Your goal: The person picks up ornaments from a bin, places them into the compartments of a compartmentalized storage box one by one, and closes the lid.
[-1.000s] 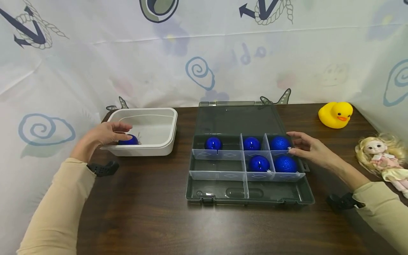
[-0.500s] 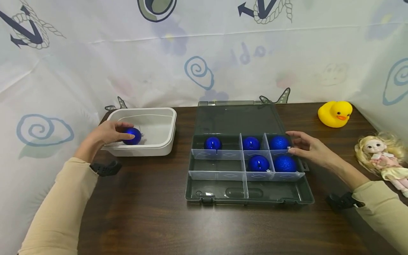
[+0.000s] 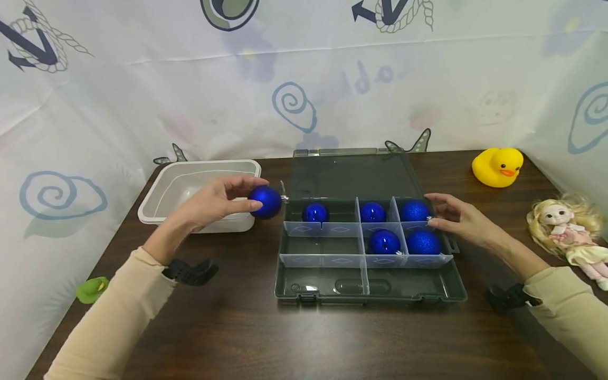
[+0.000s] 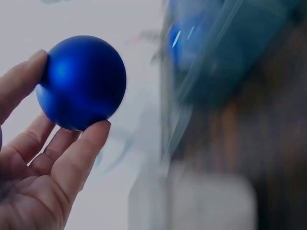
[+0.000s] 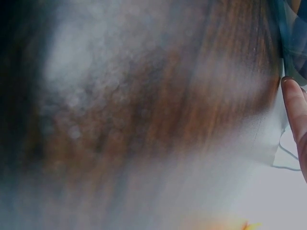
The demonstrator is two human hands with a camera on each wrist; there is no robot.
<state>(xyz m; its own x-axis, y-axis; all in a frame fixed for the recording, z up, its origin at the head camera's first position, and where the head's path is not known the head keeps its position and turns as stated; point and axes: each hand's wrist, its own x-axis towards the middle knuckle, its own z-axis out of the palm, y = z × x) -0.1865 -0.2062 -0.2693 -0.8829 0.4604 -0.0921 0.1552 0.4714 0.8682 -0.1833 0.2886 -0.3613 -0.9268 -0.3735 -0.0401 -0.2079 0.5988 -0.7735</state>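
Note:
My left hand pinches a matte blue Christmas bauble between thumb and fingers, its silver cap and hanging loop pointing right. In the left wrist view the bauble sits at the fingertips. It hangs between the white tub and the dark, translucent compartment box. Inside the box lie a shiny bauble at back left, two more shiny ones in the middle column and two glittery baubles in the right column. My right hand touches the box's right rim with its fingertips.
The box's lid lies open toward the back. A yellow rubber duck and a blond doll stand or lie on the right. A green toy sits at the table's left edge. A patterned white cloth hangs behind.
My left hand has lifted the bauble out of the white tub and carried it right toward the box. The green toy has come into view. My right hand stays at the box's rim.

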